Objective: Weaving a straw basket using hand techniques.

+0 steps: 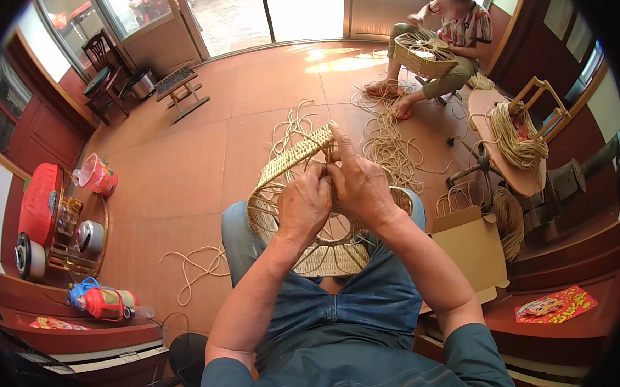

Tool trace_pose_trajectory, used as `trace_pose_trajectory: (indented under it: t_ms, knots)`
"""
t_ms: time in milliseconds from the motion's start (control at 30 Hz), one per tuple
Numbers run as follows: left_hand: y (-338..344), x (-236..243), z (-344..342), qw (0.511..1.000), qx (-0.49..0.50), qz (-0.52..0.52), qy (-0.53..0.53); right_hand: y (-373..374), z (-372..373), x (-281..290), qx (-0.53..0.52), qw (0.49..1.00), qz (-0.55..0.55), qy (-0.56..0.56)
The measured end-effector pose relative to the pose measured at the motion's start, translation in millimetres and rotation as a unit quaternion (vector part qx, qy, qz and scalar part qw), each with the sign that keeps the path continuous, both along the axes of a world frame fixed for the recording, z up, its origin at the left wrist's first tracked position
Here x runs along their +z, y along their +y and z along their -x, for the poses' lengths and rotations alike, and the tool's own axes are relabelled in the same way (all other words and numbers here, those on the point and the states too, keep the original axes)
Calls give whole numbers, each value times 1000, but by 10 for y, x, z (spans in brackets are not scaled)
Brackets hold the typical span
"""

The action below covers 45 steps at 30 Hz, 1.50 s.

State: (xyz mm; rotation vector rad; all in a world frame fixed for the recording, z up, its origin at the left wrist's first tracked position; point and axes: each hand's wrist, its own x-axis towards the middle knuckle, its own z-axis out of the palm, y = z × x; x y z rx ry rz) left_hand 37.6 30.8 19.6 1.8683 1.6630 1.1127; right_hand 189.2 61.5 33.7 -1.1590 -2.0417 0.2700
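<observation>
A half-woven cord basket rests on my lap between my knees, its wire frame showing through on the near side. My left hand is closed, its fingers pinched at the inner side of the basket wall. Beside it, my right hand grips the same wall at the corner, the index finger stretched up along the woven edge. The two thumbs nearly meet. Whatever strand lies between the fingertips is hidden. Loose tan cord trails over the floor beyond the basket.
Another person sits at the far right with a similar basket. Coiled cord hangs on a board at the right, above an open cardboard box. A low stool, a chair and a pink bucket stand leftward.
</observation>
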Motion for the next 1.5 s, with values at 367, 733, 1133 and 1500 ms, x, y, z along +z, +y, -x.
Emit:
trace_pose_trajectory:
  t_ms: [367,733,1133,1500]
  knots:
    - [-135,-51,-88,982,38,-168,72,-131,-115,-232,67,831,279,477]
    - [73,-102,-298,944,-21,-262,201,-22,-903,538,94,845,180,495]
    - [200,17,-559,978,-30,-129,161,283,-328,355,3,980,2,197]
    - [83,30,-532,995,-56,27,74,384,-795,-169,161,849,355,355]
